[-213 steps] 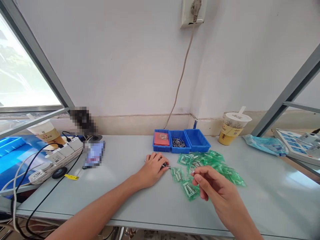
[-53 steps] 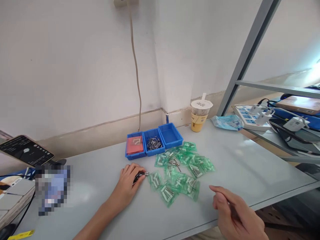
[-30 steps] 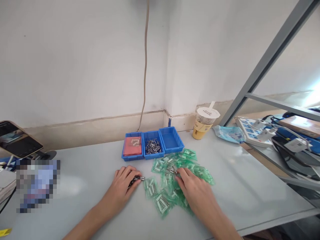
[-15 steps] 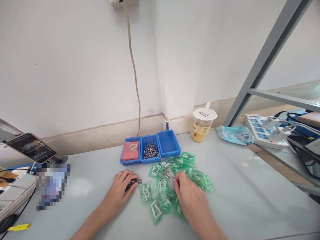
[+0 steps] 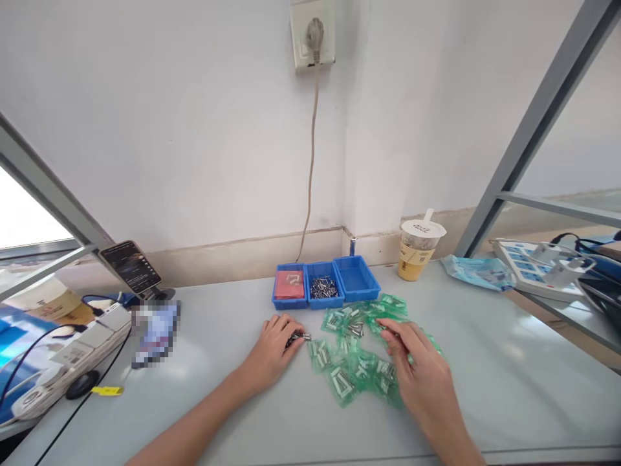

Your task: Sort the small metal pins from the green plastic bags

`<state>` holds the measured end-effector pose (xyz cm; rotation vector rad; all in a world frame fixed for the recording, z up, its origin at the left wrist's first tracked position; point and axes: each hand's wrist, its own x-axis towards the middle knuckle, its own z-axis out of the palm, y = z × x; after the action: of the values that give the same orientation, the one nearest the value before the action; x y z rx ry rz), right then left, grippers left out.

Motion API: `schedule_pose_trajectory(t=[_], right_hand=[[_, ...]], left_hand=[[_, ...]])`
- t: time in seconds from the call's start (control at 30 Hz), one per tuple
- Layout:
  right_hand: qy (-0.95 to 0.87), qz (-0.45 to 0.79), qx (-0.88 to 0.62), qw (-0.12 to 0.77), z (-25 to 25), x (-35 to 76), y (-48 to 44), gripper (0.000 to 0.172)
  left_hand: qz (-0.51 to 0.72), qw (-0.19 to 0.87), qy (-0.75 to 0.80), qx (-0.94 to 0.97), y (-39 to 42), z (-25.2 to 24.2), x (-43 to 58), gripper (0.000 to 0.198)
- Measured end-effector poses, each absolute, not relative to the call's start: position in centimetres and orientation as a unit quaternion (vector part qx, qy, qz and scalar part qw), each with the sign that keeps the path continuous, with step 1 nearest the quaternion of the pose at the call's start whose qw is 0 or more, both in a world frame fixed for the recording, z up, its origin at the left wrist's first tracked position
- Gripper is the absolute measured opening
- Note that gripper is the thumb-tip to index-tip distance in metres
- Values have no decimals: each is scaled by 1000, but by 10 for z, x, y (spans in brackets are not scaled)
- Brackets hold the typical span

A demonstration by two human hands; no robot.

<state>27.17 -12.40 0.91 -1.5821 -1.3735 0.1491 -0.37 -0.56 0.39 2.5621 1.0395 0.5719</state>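
My left hand (image 5: 277, 346) rests on the table, its fingers curled around a small bunch of metal screws (image 5: 301, 336) whose ends poke out toward the right. Over the right side of a spread of small green plastic bags (image 5: 343, 383), my right hand (image 5: 423, 366) is pinched closed; what is between its fingertips is too small to make out. White and metal pieces show through the bags. Several loose metal pieces (image 5: 356, 329) lie among them. Behind stand three blue trays: one with red packets (image 5: 290, 288), one with screws (image 5: 324, 288), and an empty tray (image 5: 359, 277).
A lidded drink cup (image 5: 416, 255) and a light-blue packet (image 5: 478, 273) stand to the right, near a power strip (image 5: 526, 265). On the left are a phone (image 5: 130, 268) on a stand, a blurred packet and a yellow tag (image 5: 107, 391). A cable (image 5: 311, 155) hangs down the wall.
The view has swung left and up, so everything sits further right. My right hand has moved away from the loose metal pieces, right over the bags. My left hand keeps its hold.
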Motion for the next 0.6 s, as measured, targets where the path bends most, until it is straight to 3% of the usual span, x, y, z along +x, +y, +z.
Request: schedule_pose_trajectory(t=[0.3, 0.6], right_hand=[[-444, 216, -606, 623, 6, 244, -156, 34], [-438, 293, -569, 631, -1, 259, -150, 32]], left_hand=[[224, 161, 347, 896, -4, -1, -8, 23], [221, 147, 348, 899, -4, -5, -8, 26]])
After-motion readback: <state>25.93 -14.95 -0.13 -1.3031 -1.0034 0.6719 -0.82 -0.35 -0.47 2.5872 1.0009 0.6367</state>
